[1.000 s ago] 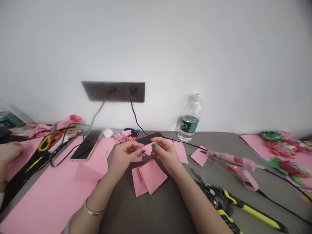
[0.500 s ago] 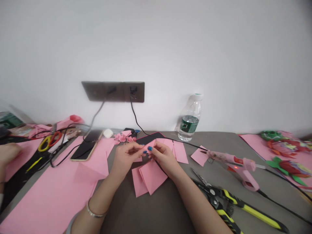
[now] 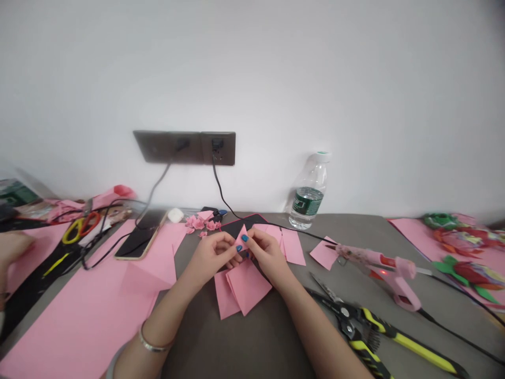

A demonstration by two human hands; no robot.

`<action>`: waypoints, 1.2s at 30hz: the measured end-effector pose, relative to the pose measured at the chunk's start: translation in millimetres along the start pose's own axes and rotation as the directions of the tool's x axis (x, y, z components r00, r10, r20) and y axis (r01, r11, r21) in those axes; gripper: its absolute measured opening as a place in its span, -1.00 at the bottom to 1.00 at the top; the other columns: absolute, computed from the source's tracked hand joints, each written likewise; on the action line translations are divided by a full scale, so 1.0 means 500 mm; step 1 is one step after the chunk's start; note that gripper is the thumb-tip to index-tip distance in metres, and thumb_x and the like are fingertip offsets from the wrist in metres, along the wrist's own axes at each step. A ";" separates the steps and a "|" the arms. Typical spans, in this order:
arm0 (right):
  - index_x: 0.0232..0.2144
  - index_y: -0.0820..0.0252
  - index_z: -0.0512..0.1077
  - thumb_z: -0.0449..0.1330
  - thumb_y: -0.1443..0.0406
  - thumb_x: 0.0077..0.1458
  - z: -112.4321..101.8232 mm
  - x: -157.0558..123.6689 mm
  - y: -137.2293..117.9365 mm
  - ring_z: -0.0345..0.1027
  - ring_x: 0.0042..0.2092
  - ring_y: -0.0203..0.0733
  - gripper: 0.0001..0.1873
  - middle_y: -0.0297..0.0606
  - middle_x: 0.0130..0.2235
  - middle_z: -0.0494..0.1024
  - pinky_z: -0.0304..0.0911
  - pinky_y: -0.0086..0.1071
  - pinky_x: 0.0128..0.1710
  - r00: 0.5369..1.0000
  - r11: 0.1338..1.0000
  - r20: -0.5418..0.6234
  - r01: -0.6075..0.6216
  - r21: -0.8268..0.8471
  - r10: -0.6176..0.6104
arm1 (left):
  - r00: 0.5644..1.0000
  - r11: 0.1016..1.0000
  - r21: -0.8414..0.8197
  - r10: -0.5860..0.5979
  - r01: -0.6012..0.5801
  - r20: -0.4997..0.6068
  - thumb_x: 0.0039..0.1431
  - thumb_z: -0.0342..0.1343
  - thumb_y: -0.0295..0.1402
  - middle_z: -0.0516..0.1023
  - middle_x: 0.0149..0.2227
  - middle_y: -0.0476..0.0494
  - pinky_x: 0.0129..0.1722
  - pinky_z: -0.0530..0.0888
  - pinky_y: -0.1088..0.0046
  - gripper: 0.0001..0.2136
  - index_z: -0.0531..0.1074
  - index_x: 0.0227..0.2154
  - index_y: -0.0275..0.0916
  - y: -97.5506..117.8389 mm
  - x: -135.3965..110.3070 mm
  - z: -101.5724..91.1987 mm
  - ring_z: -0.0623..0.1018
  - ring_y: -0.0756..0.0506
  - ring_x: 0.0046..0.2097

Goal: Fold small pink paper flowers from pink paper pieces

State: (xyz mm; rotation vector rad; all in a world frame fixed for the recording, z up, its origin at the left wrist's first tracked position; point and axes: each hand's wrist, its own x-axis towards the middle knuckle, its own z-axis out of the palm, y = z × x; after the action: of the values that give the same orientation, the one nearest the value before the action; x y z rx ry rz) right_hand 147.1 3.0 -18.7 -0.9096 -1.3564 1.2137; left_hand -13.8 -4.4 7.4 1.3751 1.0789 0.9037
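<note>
Between my two hands is a small folded piece of pink paper, its pointed tip turned up. My left hand pinches its lower left side between thumb and fingers. On the other side my right hand is closed on it, thumb pressed to the front. My fingers cover most of the paper. Just below them lie several pink paper squares, overlapping on the grey table. Small pink paper flowers sit beyond my left hand.
A pink glue gun with its cord and yellow-black pliers lie at right, near paper flowers. A water bottle stands by the wall. At left are a phone, scissors, pink sheets and another person's hand.
The pink paper has turned so that its point now sticks up above my thumbs. My left hand has shifted slightly right and down; a small pink flower it covered now shows.
</note>
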 end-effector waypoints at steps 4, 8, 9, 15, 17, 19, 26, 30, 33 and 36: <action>-0.57 0.15 0.31 0.18 -0.04 0.12 0.003 -0.002 -0.007 0.10 -0.52 -0.31 -0.56 -0.43 -0.57 0.24 0.05 -0.41 -0.51 0.999 0.999 0.041 0.017 -0.038 -0.015 | 0.996 0.993 0.091 0.065 -0.071 0.067 0.21 0.07 -0.16 0.47 -0.63 0.01 -0.58 0.37 0.56 -0.69 0.27 -0.55 -0.23 0.003 -0.003 0.004 0.43 0.05 -0.61; -0.58 0.14 0.29 0.15 -0.03 0.15 0.007 -0.004 -0.009 0.09 -0.52 -0.31 -0.55 -0.43 -0.57 0.22 0.08 -0.41 -0.51 0.999 0.999 0.049 0.015 -0.039 -0.013 | 0.988 0.970 0.189 0.146 -0.151 0.041 0.27 -0.03 -0.21 0.22 -0.72 0.13 -0.58 0.24 0.58 -0.63 0.13 -0.64 -0.20 0.006 -0.005 0.003 0.26 0.08 -0.63; -0.56 0.14 0.31 0.16 -0.03 0.14 0.008 -0.004 -0.009 0.11 -0.53 -0.31 -0.58 -0.43 -0.56 0.24 0.10 -0.41 -0.51 0.999 1.000 0.051 0.008 -0.022 -0.006 | 0.989 0.967 0.204 0.148 -0.149 0.022 0.27 -0.05 -0.23 0.18 -0.72 0.14 -0.59 0.21 0.57 -0.63 0.11 -0.64 -0.19 0.006 -0.006 0.003 0.22 0.08 -0.63; -0.26 0.10 0.37 0.31 0.09 0.02 0.006 -0.001 0.003 0.30 -0.48 -0.31 -0.69 -0.38 -0.40 0.42 0.26 -0.41 -0.48 0.999 0.989 -0.008 -0.030 0.147 0.031 | 0.990 0.968 0.213 0.142 -0.135 -0.019 0.24 -0.06 -0.27 0.22 -0.70 0.11 -0.57 0.24 0.55 -0.67 0.14 -0.63 -0.19 0.003 -0.004 0.002 0.25 0.05 -0.62; -0.30 0.11 0.37 0.31 0.12 0.02 0.004 0.000 0.005 0.31 -0.48 -0.31 -0.72 -0.36 -0.38 0.44 0.27 -0.42 -0.49 0.999 0.986 -0.010 -0.036 0.165 0.038 | 0.992 0.976 0.181 0.124 -0.121 -0.004 0.23 -0.03 -0.24 0.34 -0.65 0.07 -0.57 0.28 0.54 -0.70 0.22 -0.60 -0.19 0.002 -0.003 0.003 0.33 0.03 -0.60; -0.30 0.11 0.37 0.30 0.12 0.03 0.003 -0.001 0.006 0.31 -0.46 -0.31 -0.73 -0.37 -0.38 0.42 0.29 -0.41 -0.47 0.999 0.986 -0.009 -0.036 0.162 0.038 | 0.994 0.981 0.157 0.110 -0.110 0.012 0.22 0.02 -0.20 0.45 -0.59 0.02 -0.57 0.31 0.55 -0.73 0.31 -0.55 -0.21 0.001 -0.002 0.004 0.40 0.02 -0.58; -0.32 0.11 0.40 0.26 0.21 0.07 0.004 -0.002 -0.003 0.32 -0.34 -0.23 -0.85 -0.31 -0.33 0.42 0.29 -0.36 -0.36 0.997 0.997 -0.047 0.058 0.049 -0.056 | 0.995 0.986 0.139 0.095 -0.093 -0.003 0.20 0.08 -0.19 0.53 -0.53 -0.02 -0.56 0.36 0.55 -0.75 0.40 -0.51 -0.22 -0.004 0.000 0.003 0.50 -0.01 -0.54; -0.36 0.11 0.40 0.25 0.24 0.05 0.001 -0.001 -0.007 0.31 -0.33 -0.22 -0.89 -0.30 -0.31 0.42 0.25 -0.37 -0.39 0.995 0.997 -0.066 0.077 -0.004 -0.077 | 0.995 0.983 0.161 0.096 -0.093 -0.010 0.19 0.08 -0.19 0.55 -0.50 -0.04 -0.55 0.38 0.54 -0.77 0.49 -0.45 -0.23 -0.002 -0.001 0.002 0.55 -0.05 -0.48; -0.35 0.10 0.40 0.29 0.23 0.02 0.000 -0.001 -0.006 0.29 -0.36 -0.23 -0.84 -0.33 -0.35 0.42 0.21 -0.39 -0.40 0.996 0.998 -0.063 0.064 0.003 -0.064 | 0.994 0.981 0.161 0.112 -0.109 -0.008 0.18 0.09 -0.21 0.52 -0.51 -0.03 -0.50 0.42 0.53 -0.78 0.49 -0.46 -0.23 0.000 -0.002 0.003 0.57 -0.06 -0.46; -0.38 0.12 0.40 0.28 0.16 0.05 -0.001 -0.001 -0.002 0.25 -0.40 -0.24 -0.81 -0.36 -0.43 0.38 0.18 -0.39 -0.41 1.000 1.000 0.004 0.010 0.006 -0.010 | 0.989 0.970 0.193 0.149 -0.147 0.004 0.18 0.09 -0.23 0.47 -0.53 0.01 -0.44 0.46 0.52 -0.77 0.43 -0.51 -0.23 0.001 -0.003 0.004 0.56 -0.05 -0.46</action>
State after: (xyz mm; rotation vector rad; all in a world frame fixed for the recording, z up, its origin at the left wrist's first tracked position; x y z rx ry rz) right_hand 147.8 2.5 -17.6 -0.8962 -1.3585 1.2119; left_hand -12.0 -6.3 7.6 1.6303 1.1061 0.9337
